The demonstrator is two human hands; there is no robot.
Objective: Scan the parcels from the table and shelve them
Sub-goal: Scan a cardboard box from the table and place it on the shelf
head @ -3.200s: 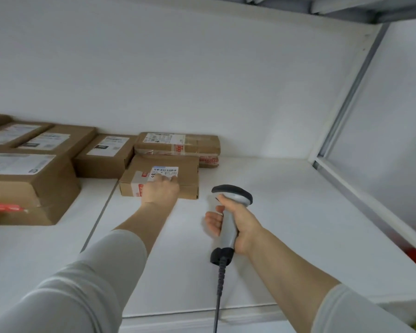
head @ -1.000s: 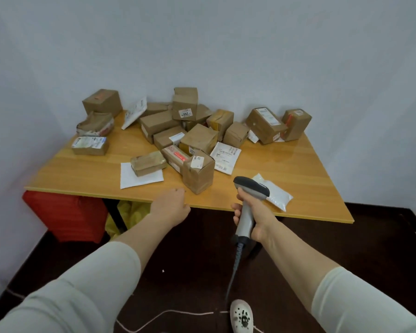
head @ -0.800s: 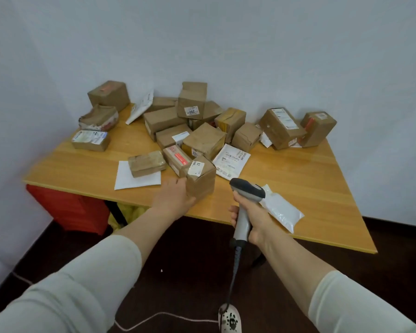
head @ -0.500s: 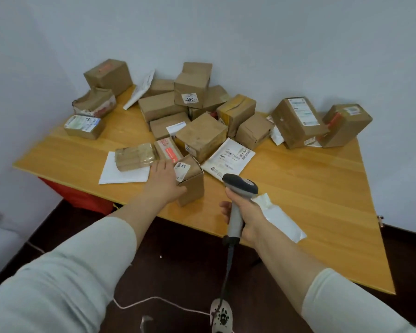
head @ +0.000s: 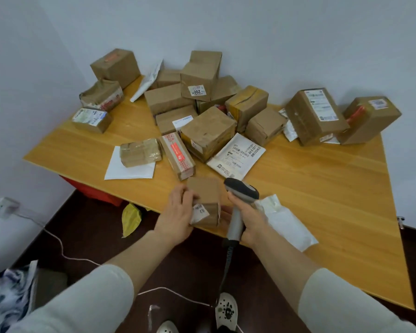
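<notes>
At the frame's lower middle, my left hand (head: 177, 213) curls its fingers (head: 189, 195) around a small parcel (head: 205, 194) on the desk (head: 322, 188) edge, and my right hand (head: 251, 221) grips the scanner (head: 241, 190) beside it.

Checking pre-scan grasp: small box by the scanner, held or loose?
Held: the left hand grips the small cardboard box at the near edge of the table. Lifted or resting, cannot tell.

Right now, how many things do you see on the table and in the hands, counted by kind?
Brown boxes: about 16, one of them in the left hand; some may be hidden.
White envelopes: 5.
Scanner: 1, in the right hand.
Total: about 22.
</notes>
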